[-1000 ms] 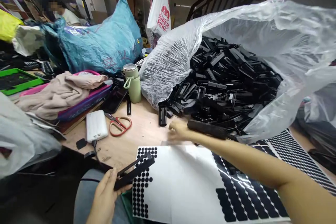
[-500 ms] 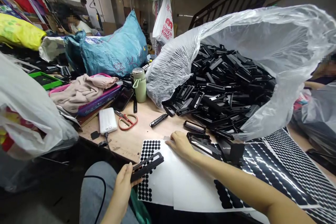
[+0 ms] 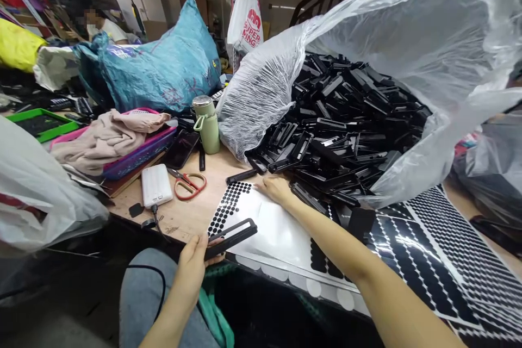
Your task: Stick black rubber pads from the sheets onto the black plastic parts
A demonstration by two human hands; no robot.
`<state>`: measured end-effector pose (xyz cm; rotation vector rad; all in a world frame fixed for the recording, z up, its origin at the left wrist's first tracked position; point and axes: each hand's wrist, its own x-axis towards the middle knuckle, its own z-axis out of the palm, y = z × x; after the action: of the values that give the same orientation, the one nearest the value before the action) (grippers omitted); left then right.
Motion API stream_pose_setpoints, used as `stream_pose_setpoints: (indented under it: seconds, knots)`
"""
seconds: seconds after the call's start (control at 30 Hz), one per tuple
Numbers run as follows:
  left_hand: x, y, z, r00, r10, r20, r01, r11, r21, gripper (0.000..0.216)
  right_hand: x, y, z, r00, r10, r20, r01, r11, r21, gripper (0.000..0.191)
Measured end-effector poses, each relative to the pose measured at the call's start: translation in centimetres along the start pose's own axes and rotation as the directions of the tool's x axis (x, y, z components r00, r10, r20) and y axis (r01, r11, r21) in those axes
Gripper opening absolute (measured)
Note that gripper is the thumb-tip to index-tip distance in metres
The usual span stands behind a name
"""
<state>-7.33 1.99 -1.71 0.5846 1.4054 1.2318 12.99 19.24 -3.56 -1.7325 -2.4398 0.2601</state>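
My left hand is closed around one end of a long black plastic frame piece with a slot through it. The piece is held above the near edge of the table. My right hand is at the far edge of a white sticker sheet, its fingers bent together on that edge; the fingertips are partly hidden. Rows of black round dots remain along the sheet's left side. A black piece lies just beyond the sheet, left of my right hand.
A big clear plastic bag spills many black pieces onto the table. Scissors, a white power bank and a green bottle stand left. More dotted sheets lie right. A person sits far back.
My right hand and the sticker sheet have moved away toward the bag, uncovering pale round shapes along the near edge. My left hand still holds the black frame piece. The view has shifted slightly.
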Motion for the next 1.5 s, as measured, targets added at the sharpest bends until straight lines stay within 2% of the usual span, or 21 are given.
stream_pose_setpoints:
  seconds: [0.1, 0.2, 0.23, 0.3, 0.4, 0.5, 0.7, 0.77, 0.8, 0.83, 0.87, 0.9, 0.93, 0.97, 1.07, 1.23, 1.33, 1.43, 1.5]
  knots:
    - [-0.5, 0.4, 1.4, 0.99, -0.089, 0.11, 0.084, 0.995, 0.05, 0.035, -1.0, -0.1, -1.7, 0.993, -0.009, -0.115, 0.015, 0.998, 0.055, 0.045]
    - [-0.9, 0.6, 1.7, 0.977, -0.14, 0.16, 0.13, 0.989, 0.075, 0.031, -5.7, -0.5, -2.3, 0.967, 0.03, -0.254, 0.018, 0.982, 0.187, 0.041]
    - [-0.9, 0.7, 1.6, 0.979, -0.138, 0.148, 0.129, 0.989, 0.068, 0.031, -7.8, -0.8, -2.1, 0.968, 0.041, -0.249, 0.016, 0.975, 0.22, 0.041]
    - [-0.7, 0.8, 1.0, 0.986, -0.131, 0.107, 0.127, 0.991, 0.042, 0.032, -12.1, -1.2, -1.1, 0.989, -0.014, -0.149, 0.049, 0.971, 0.234, 0.045]
    - [-0.4, 1.1, 0.5, 0.981, -0.135, 0.137, 0.134, 0.991, 0.02, 0.032, -16.6, -2.0, 0.9, 0.992, -0.115, -0.049, 0.122, 0.979, 0.161, 0.068]
    - [-0.4, 1.3, 0.8, 0.969, -0.137, 0.207, 0.133, 0.991, 0.034, 0.031, -17.8, -2.7, 1.9, 0.99, -0.141, -0.028, 0.143, 0.982, 0.125, 0.081]
    - [-0.6, 0.3, 2.7, 0.97, -0.131, 0.203, 0.134, 0.991, -0.002, 0.02, -17.8, -4.4, 1.3, 0.977, -0.202, -0.069, 0.212, 0.957, 0.198, 0.088]
    - [-0.5, -0.1, 3.3, 0.961, -0.131, 0.242, 0.141, 0.99, -0.024, 0.021, -18.5, -4.2, 1.0, 0.987, -0.119, -0.104, 0.142, 0.959, 0.246, 0.069]
    - [-0.5, -0.3, 3.7, 0.956, -0.127, 0.264, 0.14, 0.99, -0.034, 0.023, -18.9, -3.7, 0.8, 0.991, 0.002, -0.133, 0.033, 0.964, 0.264, 0.056]
    - [-0.5, -0.4, 4.0, 0.951, -0.119, 0.285, 0.135, 0.99, -0.037, 0.025, -19.4, -3.1, 0.7, 0.974, 0.165, -0.157, -0.117, 0.954, 0.276, 0.046]
    - [-0.6, -0.6, 4.4, 0.946, -0.11, 0.306, 0.126, 0.991, -0.032, 0.027, -19.8, -2.4, 0.6, 0.924, 0.34, -0.174, -0.285, 0.917, 0.279, 0.038]
    - [-0.7, -0.8, 4.8, 0.94, -0.103, 0.324, 0.116, 0.993, -0.02, 0.028, -20.3, -1.6, 0.5, 0.854, 0.487, -0.182, -0.432, 0.86, 0.271, 0.033]
    - [-0.8, -1.0, 5.2, 0.935, -0.1, 0.341, 0.106, 0.994, 0.001, 0.029, -20.6, -1.0, 0.4, 0.795, 0.581, -0.178, -0.534, 0.807, 0.252, 0.028]
    - [-0.9, -1.2, 5.6, 0.928, -0.103, 0.358, 0.099, 0.995, 0.029, 0.031, -20.9, -0.4, 0.3, 0.761, 0.627, -0.166, -0.589, 0.776, 0.226, 0.023]
    - [-1.1, -2.1, 6.4, 0.914, -0.092, 0.396, 0.042, 0.99, 0.133, 0.041, -21.1, 0.2, 0.3, 0.738, 0.656, -0.158, -0.628, 0.753, 0.195, 0.013]
    - [-0.6, -3.1, 6.3, 0.898, 0.024, 0.439, -0.129, 0.969, 0.212, 0.045, -21.2, -0.2, 0.2, 0.719, 0.682, -0.13, -0.624, 0.717, 0.31, 0.011]
    - [-0.5, -3.1, 6.0, 0.893, 0.037, 0.449, -0.146, 0.967, 0.21, 0.045, -21.5, -0.2, 0.1, 0.693, 0.708, -0.136, -0.657, 0.698, 0.285, 0.012]
    - [-0.4, -3.1, 6.0, 0.89, 0.03, 0.455, -0.14, 0.967, 0.211, 0.045, -21.7, -0.2, 0.0, 0.702, 0.707, -0.081, -0.673, 0.697, 0.248, 0.016]
    - [-0.3, -3.2, 6.0, 0.888, 0.02, 0.459, -0.136, 0.966, 0.221, 0.046, -21.7, -0.3, -0.1, 0.697, 0.712, -0.086, -0.679, 0.694, 0.241, 0.017]
